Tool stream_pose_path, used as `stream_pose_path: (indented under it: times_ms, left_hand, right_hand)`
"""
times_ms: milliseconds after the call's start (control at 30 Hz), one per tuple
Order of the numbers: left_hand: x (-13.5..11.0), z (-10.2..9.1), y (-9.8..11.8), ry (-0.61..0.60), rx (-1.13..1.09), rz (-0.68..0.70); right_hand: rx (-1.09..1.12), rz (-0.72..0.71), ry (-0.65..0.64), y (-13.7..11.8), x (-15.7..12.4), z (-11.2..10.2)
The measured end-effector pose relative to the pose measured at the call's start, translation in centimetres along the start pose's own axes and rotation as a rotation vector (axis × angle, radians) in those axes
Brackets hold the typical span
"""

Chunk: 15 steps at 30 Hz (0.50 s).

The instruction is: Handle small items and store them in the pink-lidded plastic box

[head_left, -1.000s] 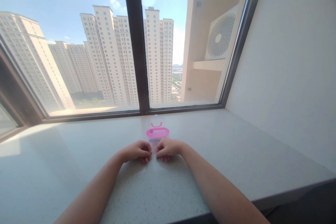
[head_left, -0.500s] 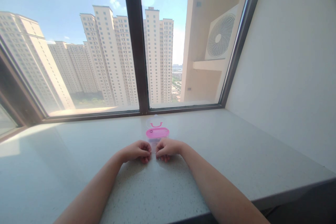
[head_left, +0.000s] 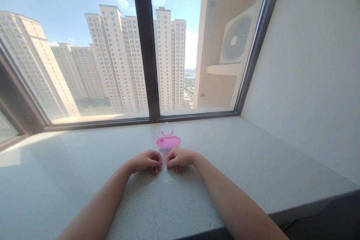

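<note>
My left hand [head_left: 151, 161] and my right hand [head_left: 176, 159] face each other low over the pale speckled sill, a narrow gap between their fingertips. Both have curled fingers with thumb and forefinger pinched together. Whatever the pinches hold is too small to make out. Just beyond them stands a pink oval box [head_left: 168, 142] with a clear lid [head_left: 167, 131] raised at its back, a pink handle on the lid. A small dark ring [head_left: 161, 140] shows at the left of the pink part. The hands hide the front of the box.
The speckled stone sill [head_left: 84, 172] runs to a dark-framed window [head_left: 153, 93] at the back. A white wall [head_left: 303, 75] bounds the right side, and the sill's front edge [head_left: 309, 205] slopes across the lower right.
</note>
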<state>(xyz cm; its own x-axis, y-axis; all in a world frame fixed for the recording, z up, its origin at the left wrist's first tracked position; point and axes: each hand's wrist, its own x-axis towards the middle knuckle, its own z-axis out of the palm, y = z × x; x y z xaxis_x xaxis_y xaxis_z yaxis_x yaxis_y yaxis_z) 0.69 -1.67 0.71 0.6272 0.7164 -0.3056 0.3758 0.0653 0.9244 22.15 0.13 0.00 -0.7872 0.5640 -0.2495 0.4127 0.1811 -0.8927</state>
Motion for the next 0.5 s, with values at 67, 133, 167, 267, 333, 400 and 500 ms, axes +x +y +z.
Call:
stream_pose_path:
  times_ms: [67,133,167,267,333,400,500]
  left_hand:
    - [0.02,-0.02,-0.01,-0.003,0.002,0.006]
    - [0.02,-0.03,-0.02,0.001,0.006,0.007]
    - [0.02,-0.03,-0.04,0.004,0.007,0.007]
    - [0.04,-0.02,-0.09,0.010,0.008,0.003]
    - [0.04,0.01,-0.11,0.009,0.008,0.002]
    - [0.02,0.04,-0.10,0.008,0.004,0.006]
    - [-0.02,0.08,-0.01,0.005,0.001,0.004]
  right_hand:
    - [0.004,-0.001,-0.007,0.04,-0.02,-0.02]
    - [0.003,-0.009,-0.010,0.07,-0.04,-0.03]
    - [0.002,-0.015,-0.009,0.09,-0.03,-0.03]
    - [-0.002,-0.020,-0.006,0.15,0.02,-0.03]
    - [-0.004,-0.015,-0.002,0.18,0.07,-0.03]
    - [-0.004,-0.010,-0.001,0.17,0.08,-0.04]
    - [-0.005,-0.004,-0.006,0.08,0.03,-0.05]
